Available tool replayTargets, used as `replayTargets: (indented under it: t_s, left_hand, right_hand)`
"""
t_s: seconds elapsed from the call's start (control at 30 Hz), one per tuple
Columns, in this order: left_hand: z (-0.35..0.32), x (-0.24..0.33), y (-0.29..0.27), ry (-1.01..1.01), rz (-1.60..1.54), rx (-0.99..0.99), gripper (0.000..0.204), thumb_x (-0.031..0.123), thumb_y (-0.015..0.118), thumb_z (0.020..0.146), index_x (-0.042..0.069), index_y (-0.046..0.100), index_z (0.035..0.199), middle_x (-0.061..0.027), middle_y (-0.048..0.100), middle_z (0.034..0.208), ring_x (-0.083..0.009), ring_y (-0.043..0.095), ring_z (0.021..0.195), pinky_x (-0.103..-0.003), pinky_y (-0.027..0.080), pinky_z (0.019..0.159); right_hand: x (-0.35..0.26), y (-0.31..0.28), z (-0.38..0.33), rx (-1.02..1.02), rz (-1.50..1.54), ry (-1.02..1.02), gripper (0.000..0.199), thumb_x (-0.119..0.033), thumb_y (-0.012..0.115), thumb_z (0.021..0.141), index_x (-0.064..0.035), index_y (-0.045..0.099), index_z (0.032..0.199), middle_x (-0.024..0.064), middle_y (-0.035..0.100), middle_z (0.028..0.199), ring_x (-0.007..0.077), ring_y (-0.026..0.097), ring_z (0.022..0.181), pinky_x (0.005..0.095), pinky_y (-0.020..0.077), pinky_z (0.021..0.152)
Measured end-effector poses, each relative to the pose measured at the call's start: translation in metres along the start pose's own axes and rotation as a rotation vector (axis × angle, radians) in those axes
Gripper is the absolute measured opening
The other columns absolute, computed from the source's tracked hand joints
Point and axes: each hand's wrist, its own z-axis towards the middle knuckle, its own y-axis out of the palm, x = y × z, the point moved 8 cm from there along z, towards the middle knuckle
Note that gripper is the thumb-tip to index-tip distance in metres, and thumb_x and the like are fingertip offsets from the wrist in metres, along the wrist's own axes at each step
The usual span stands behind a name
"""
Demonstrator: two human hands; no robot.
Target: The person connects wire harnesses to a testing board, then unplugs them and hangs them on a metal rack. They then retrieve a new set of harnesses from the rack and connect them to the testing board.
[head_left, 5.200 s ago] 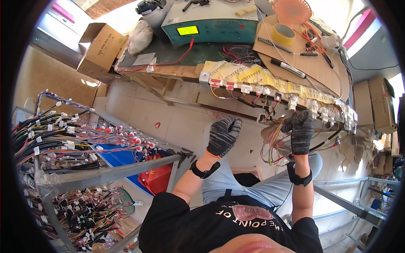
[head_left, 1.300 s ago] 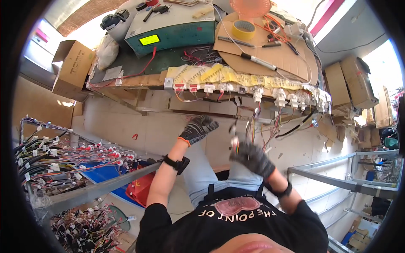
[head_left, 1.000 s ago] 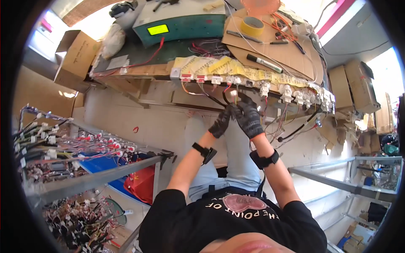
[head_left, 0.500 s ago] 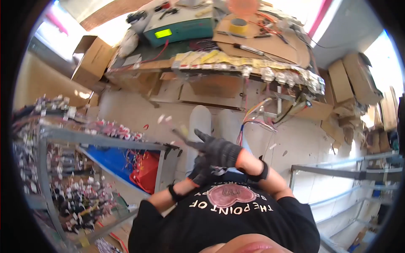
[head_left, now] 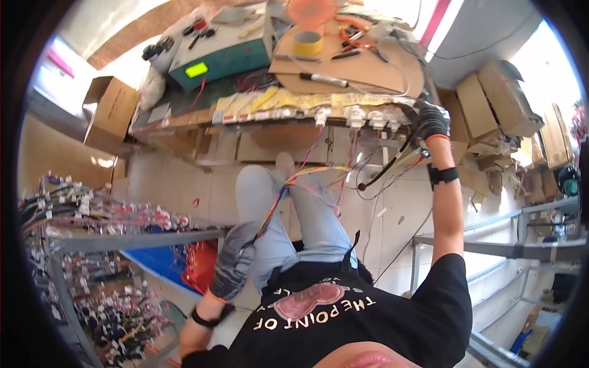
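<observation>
- Grey-gloved left hand, at seven o'clock, curls around multicoloured wires, which stretch toward one o'clock.
- Dark-gloved right hand, at two o'clock, overlaps the connector row; its blurred grip cannot be told.

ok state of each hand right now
Left hand: closed on coloured wires.
Right hand: at the connector row; grip cannot be told.

One left hand is counted at one multicoloured wire bundle, and one right hand at the near right corner of the worktop. Two wristbands are seen. Nearer its left edge, one teal instrument is found; farther right, one tape roll and one marker.
</observation>
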Motion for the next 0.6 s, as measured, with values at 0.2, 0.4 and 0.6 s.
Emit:
replayTargets:
  t_s: [0.2, 0.4, 0.6]
  left_hand:
    - [0.122, 0.221, -0.030, 0.916, -0.475, -0.171, 0.035, 0.012, 0.056, 0.074, 0.009, 0.057, 0.109, -0.0095, 0.057, 0.095, -0.0246, 0.057, 0.084, -0.037, 0.046, 0.072]
    - [0.131, 0.275, -0.027, 1.043, -0.496, -0.215, 0.031, 0.014, 0.051, 0.076, 0.005, 0.057, 0.105, -0.0116, 0.057, 0.092, -0.0246, 0.057, 0.083, -0.037, 0.046, 0.071]
    - [0.121, 0.285, -0.011, 0.978, -0.512, -0.341, 0.033, 0.016, 0.051, 0.077, 0.003, 0.056, 0.107, -0.0133, 0.057, 0.095, -0.0262, 0.057, 0.086, -0.038, 0.046, 0.073]
  right_hand:
    - [0.014, 0.012, -0.001, 0.237, 0.107, -0.041, 0.025, -0.037, 0.056, 0.081, -0.0130, 0.064, 0.084, 0.0157, 0.062, 0.075, 0.0337, 0.060, 0.070, 0.0423, 0.0473, 0.064]
    - [0.024, 0.032, -0.013, 0.499, 0.287, 0.074, 0.028, -0.042, 0.055, 0.084, -0.0150, 0.063, 0.087, 0.0130, 0.064, 0.076, 0.0314, 0.061, 0.069, 0.0392, 0.0470, 0.065]
    - [0.043, 0.016, 0.010, 0.287, 0.573, -0.103, 0.028, -0.033, 0.062, 0.081, -0.0072, 0.063, 0.089, 0.0133, 0.064, 0.076, 0.0253, 0.061, 0.069, 0.0323, 0.0464, 0.065]
